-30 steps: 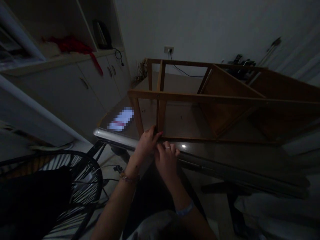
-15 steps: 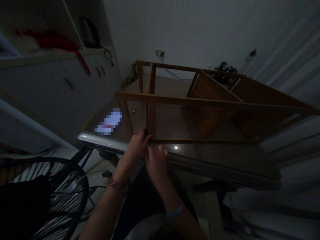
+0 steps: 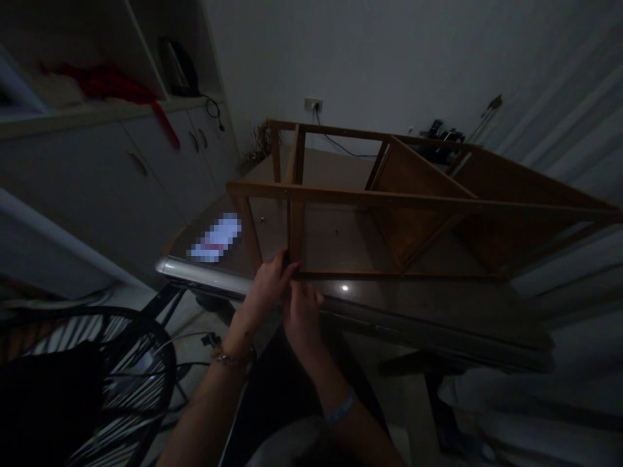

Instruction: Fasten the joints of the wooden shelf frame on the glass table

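Note:
A brown wooden shelf frame (image 3: 341, 192) lies on its side across the table (image 3: 438, 298). My left hand (image 3: 270, 280) is closed around the near end of its crossbar (image 3: 296, 227), where that bar meets the lower rail. Just below and to the right, my right hand (image 3: 302, 314) has its fingers pinched together against the outside of this joint. Whatever the right fingertips hold is hidden and the picture is dark. Small metal pieces (image 3: 263, 220), perhaps screws, rest on the tabletop inside the frame, and a thin small piece (image 3: 336, 232) lies farther right.
A blurred white packet or paper (image 3: 215, 239) lies on the table's left end. At lower left stands a black corded chair (image 3: 146, 318). White cabinets (image 3: 160, 152) with a kettle (image 3: 178, 68) are on the left; a pale curtain (image 3: 574, 117) hangs at right.
The view has shifted slightly. My right fingers look a little more drawn in at the joint. My left hand keeps its place on the frame.

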### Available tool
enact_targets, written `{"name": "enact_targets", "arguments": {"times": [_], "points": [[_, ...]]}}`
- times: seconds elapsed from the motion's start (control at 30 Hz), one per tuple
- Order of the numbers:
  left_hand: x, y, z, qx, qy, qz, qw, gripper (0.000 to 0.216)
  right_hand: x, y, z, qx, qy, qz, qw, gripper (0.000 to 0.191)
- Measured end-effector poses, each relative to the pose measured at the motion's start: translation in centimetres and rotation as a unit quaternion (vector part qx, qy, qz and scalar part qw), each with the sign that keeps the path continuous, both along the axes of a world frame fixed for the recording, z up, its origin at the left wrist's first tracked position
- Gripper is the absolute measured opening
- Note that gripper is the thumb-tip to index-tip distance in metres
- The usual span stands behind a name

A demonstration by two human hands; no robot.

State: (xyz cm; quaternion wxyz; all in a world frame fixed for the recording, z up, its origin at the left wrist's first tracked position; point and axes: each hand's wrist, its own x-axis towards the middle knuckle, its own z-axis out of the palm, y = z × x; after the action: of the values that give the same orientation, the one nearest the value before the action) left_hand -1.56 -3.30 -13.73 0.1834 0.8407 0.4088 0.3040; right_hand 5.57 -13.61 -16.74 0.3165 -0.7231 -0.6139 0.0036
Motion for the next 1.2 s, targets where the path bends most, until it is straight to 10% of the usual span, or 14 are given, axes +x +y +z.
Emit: {"name": "enact_targets", "arguments": {"times": [1.2], "points": [[0.2, -0.5, 1.0, -0.045, -0.014, 0.002, 0.999, 0.026, 2.3, 0.0, -0.4, 0.039, -0.047, 0.054, 0.997, 0.014]]}}
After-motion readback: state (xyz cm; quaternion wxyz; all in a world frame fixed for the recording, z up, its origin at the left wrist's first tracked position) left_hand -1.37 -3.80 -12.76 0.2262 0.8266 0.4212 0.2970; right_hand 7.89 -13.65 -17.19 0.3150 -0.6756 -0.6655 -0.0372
